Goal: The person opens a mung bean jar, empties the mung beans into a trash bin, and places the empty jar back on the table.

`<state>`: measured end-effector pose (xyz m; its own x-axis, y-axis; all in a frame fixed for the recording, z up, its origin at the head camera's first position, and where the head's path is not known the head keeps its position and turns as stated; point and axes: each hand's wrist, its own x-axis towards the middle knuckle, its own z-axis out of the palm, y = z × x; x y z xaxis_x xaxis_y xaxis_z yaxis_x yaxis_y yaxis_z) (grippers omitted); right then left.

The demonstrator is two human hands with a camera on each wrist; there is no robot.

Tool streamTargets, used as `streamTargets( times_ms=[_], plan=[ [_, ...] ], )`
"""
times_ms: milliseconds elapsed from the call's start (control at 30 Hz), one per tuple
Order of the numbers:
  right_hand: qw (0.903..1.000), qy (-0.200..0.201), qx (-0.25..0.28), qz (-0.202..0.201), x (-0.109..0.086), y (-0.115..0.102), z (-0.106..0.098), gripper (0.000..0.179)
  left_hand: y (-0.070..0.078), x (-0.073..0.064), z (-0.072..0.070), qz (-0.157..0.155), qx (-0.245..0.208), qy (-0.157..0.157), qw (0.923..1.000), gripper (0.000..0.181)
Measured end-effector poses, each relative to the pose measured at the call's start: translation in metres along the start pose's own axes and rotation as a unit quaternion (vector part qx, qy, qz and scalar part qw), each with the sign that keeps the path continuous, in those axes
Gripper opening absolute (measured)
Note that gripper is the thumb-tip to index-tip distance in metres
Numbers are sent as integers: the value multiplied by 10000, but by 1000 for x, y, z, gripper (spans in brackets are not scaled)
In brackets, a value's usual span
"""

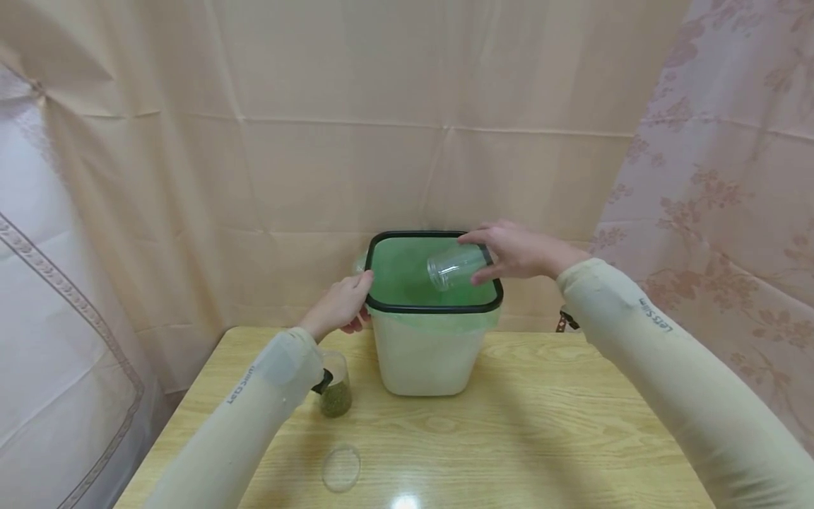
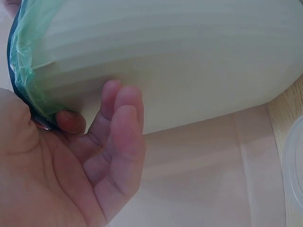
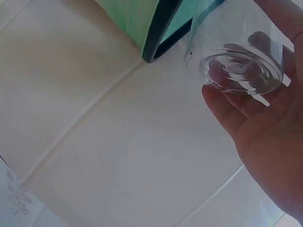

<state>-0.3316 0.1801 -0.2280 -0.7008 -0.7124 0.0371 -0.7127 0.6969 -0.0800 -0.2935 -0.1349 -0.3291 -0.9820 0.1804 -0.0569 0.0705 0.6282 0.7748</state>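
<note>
A white trash can (image 1: pixel 426 360) with a black rim and a green liner bag (image 1: pixel 400 265) stands on the table. My left hand (image 1: pixel 342 300) pinches its rim at the left side, thumb and index finger at the edge; in the left wrist view the other fingers (image 2: pixel 125 142) curve loosely beside the wall. Over the opening, my right hand (image 1: pixel 518 251) grips a clear jar (image 1: pixel 454 267) near its base. The jar lies tilted nearly sideways, mouth toward the left. Through its clear bottom (image 3: pixel 241 71), the right wrist view shows no contents.
A clear container (image 1: pixel 335 396) partly filled with green granules stands left of the trash can, partly behind my left wrist. Nearer the front lies a round clear lid (image 1: pixel 341 468) on the wooden table (image 1: pixel 540 424). A beige curtain (image 1: pixel 407 141) hangs right behind.
</note>
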Motion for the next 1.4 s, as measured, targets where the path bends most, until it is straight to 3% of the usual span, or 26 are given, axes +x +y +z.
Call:
streamTargets(
  times_ms=[333, 567, 667, 767, 867, 1067, 1400],
  plan=[
    [9998, 100, -177, -11, 0, -1, 0, 74, -2, 0, 0, -5, -38, 12, 10000, 63],
    [9962, 395, -700, -339, -2, -2, 3, 69, -3, 0, -1, -25, -45, 9, 10000, 63],
    [9876, 558, -1380, -499, -2, -2, 5, 67, -3, 0, -1, -40, -35, -1, 10000, 63],
    [9714, 784, -2115, -743, -3, -2, 7, 67, -3, 0, -1, -57, -24, -7, 10000, 62],
    [9593, 963, -2486, -930, -3, -2, 8, 67, -3, 0, -1, -63, -28, 6, 10000, 62],
    [9517, 1004, -2717, -1016, -3, -2, 9, 65, -2, -1, 0, -20, -35, 8, 10000, 62],
    [9545, 1022, -2617, -1002, -6, 3, 11, 68, -1, 1, 1, 28, -62, -21, 10000, 61]
  ],
)
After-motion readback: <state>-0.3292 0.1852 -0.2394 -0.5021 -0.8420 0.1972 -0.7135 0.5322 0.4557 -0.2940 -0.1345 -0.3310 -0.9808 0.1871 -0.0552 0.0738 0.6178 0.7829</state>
